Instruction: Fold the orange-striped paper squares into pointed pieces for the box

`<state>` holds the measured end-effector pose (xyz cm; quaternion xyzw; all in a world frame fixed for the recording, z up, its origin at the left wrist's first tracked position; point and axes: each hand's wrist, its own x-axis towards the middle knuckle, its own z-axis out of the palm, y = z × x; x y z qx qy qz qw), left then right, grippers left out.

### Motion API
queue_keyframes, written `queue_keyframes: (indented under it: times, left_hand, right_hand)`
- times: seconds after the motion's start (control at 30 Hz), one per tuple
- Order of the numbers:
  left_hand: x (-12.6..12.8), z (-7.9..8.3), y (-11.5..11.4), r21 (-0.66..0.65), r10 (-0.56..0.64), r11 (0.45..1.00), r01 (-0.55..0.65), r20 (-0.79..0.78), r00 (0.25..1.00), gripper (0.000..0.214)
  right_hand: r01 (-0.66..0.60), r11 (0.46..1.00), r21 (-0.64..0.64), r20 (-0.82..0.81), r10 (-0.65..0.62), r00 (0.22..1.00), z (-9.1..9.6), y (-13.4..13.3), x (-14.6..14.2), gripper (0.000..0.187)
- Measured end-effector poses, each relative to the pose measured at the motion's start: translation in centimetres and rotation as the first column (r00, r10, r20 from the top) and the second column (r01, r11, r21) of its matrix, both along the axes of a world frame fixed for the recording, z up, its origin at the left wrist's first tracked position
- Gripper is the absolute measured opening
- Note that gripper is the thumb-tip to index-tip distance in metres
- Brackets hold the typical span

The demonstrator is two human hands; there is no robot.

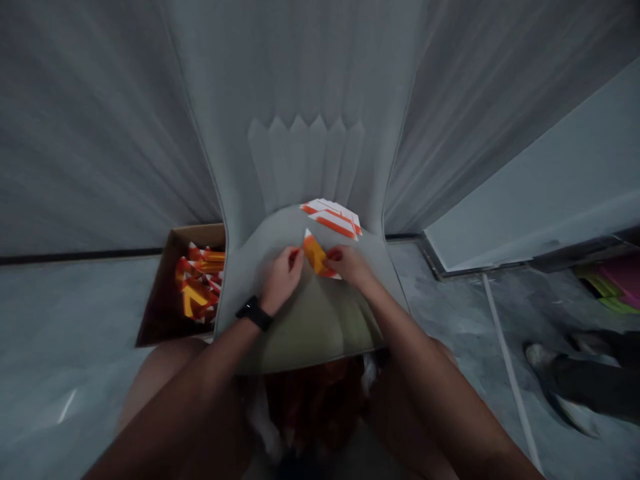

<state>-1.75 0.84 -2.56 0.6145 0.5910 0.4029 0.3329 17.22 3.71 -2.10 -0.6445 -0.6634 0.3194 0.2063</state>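
Note:
My left hand (283,280) and my right hand (349,265) pinch a folded orange-and-white paper piece (316,255) from either side. Just beyond them, a small stack of orange-striped white paper (332,218) lies on the far end of a rounded grey surface (305,327) that sits over my lap. To the left, a cardboard box (161,300) holds several folded orange-and-white pieces (198,288). A black watch (254,313) circles my left wrist.
Grey fabric-like walls (100,133) rise behind the grey surface. My knees (160,373) show below it. On the grey floor at right lie a white rod (510,367), a dark shoe-like object (575,380) and pink and green items (613,287).

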Motion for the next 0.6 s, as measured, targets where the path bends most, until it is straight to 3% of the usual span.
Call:
queue_keyframes:
  times: [0.13, 0.27, 0.4, 0.6]
  left_hand:
    - [0.7, 0.2, -1.2, -0.052, -0.001, 0.999, 0.011, 0.187, 0.982, 0.029]
    - [0.9, 0.1, -0.9, -0.192, 0.110, 0.981, -0.024, 0.448, 0.887, 0.037]
    - [0.5, 0.0, -0.1, -0.275, 0.159, 0.961, 0.014, 0.593, 0.789, 0.041]
    - [-0.5, 0.3, 0.1, -0.290, 0.105, 0.944, 0.156, 0.716, 0.690, 0.044]
  right_hand:
    - [-0.093, 0.990, 0.102, -0.292, 0.119, 0.949, 0.2, -1.9, -2.3, 0.016]
    - [-0.066, 0.977, 0.204, -0.419, 0.148, 0.896, 0.0, -3.5, -4.0, 0.023]
    - [-0.045, 0.990, 0.130, -0.555, 0.111, 0.825, -1.0, -3.6, -4.7, 0.024]
    - [0.067, 0.998, 0.001, -0.716, -0.046, 0.697, -1.2, -4.0, -5.6, 0.036]
